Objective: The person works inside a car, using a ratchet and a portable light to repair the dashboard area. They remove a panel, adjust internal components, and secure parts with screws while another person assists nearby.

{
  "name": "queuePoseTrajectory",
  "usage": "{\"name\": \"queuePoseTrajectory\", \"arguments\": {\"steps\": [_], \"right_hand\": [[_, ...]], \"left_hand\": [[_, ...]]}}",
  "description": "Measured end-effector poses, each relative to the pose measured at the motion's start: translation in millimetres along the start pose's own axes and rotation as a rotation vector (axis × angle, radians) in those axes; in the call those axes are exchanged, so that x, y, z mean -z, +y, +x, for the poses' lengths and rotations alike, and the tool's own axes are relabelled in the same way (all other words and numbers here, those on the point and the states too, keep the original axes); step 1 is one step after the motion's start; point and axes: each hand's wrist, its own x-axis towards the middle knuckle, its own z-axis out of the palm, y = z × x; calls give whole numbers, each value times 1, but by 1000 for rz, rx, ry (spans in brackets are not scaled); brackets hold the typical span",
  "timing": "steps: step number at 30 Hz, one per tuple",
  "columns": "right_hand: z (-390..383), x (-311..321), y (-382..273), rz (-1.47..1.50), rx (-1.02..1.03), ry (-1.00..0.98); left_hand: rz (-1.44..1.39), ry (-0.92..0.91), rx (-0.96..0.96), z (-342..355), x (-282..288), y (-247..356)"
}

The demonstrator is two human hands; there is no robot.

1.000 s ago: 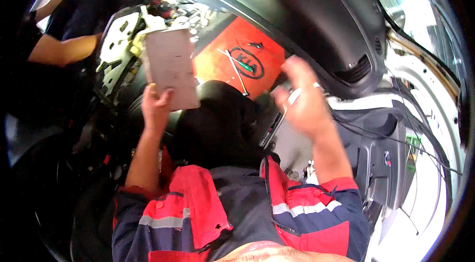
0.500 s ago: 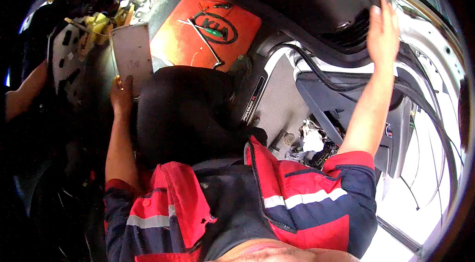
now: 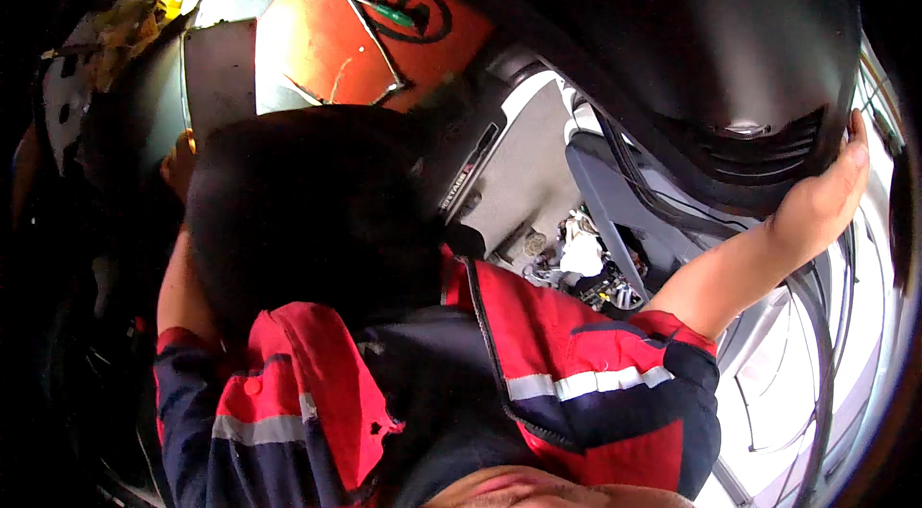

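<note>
In the dim left part of the view, my left hand [image 3: 180, 165] is closed around the lower end of a thin pale rod [image 3: 184, 90] with a yellowish tip. A flat grey rectangular plate [image 3: 221, 66] stands right beside the rod; whether the hand also touches it I cannot tell. My right hand [image 3: 828, 196] lies against the right end of a large black dashboard [image 3: 711, 37], beside its slatted air vent [image 3: 764, 148]. Its fingers are stretched upward along the edge and wrap around nothing.
An orange floor mat [image 3: 307, 37] carries a long metal wrench [image 3: 376, 45] and a green-handled tool [image 3: 392, 16]. Black cables [image 3: 634, 167] run past the open door panel [image 3: 605, 186]. Loose parts [image 3: 586, 258] lie on the ground by the door sill. My dark knee [image 3: 307, 210] fills the middle.
The view has shifted, and the dashboard fills more of the upper right. My right hand sits lower on its end. A bare forearm at the far left has become too dark to make out.
</note>
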Motion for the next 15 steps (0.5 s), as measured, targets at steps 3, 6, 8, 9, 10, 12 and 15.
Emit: {"name": "queuePoseTrajectory", "arguments": {"steps": [3,6,8,9,10,12,15], "right_hand": [[1,-3,-10,120,-25,-21],[-1,-4,-3,214,-20,-42],[-3,0,2,200,6,-67],[-5,-2,-3,91,15,-8],[-2,-2,-5,90,32,-31],[0,-1,-4,43,77,-19],[1,0,-12,-11,37,-34]], "left_hand": [[68,42,-35,-11,-4,-1],[114,66,-58,-14,-11,-6],[121,77,-73,-8,-14,-1],[124,73,-80,-4,-14,0],[130,28,-74,-1,-3,4],[136,-57,-51,1,7,9],[131,-171,47,0,-13,-8]]}}
